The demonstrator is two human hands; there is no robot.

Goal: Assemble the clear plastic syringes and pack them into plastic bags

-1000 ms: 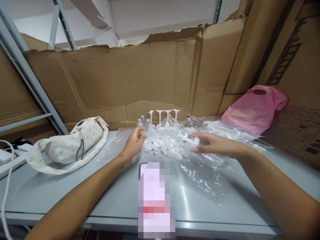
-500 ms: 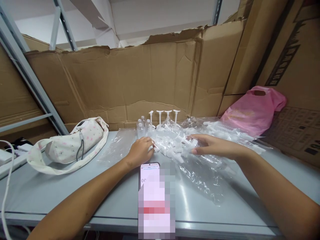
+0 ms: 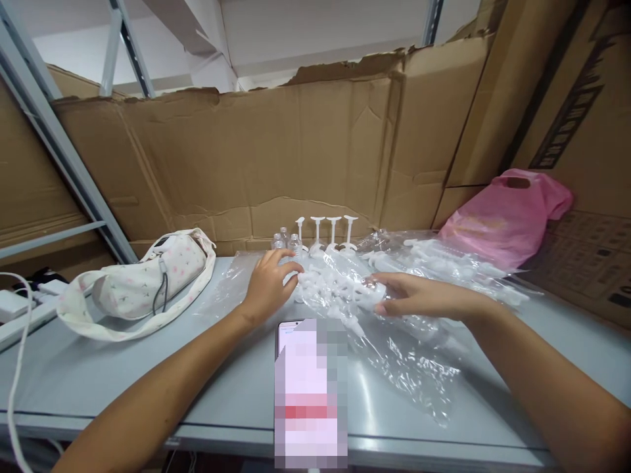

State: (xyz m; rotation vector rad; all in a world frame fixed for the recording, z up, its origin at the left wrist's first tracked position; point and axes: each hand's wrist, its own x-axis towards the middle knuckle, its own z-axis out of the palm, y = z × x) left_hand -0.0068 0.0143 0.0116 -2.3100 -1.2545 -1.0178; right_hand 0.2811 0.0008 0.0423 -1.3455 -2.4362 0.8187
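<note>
My left hand (image 3: pixel 270 281) is at the near side of the small clear bottles (image 3: pixel 294 243), its fingers spread and curved with nothing visible between them. A loose pile of white plastic pieces (image 3: pixel 325 286) lies just right of it, partly under a clear plastic bag (image 3: pixel 414 368). At the right side of the pile, my right hand (image 3: pixel 414 294) has its thumb and fingers closed around a white plastic piece (image 3: pixel 375 293); its exact kind cannot be made out. Several white T-topped plastic pieces (image 3: pixel 334 231) stand upright in a row behind the pile.
A phone (image 3: pixel 300 368) lies in front of the pile. On the left are a flowered cloth bag (image 3: pixel 172 259) and a white cable (image 3: pixel 17 381). A pink plastic bag (image 3: pixel 497 220) sits at the right rear. Cardboard (image 3: pixel 246 151) walls the back of the grey table (image 3: pixel 221 401).
My left hand has lifted slightly and moved left and away from the pile, its fingers spreading. My right hand has shifted slightly, and the clear bag's near end has slid toward me.
</note>
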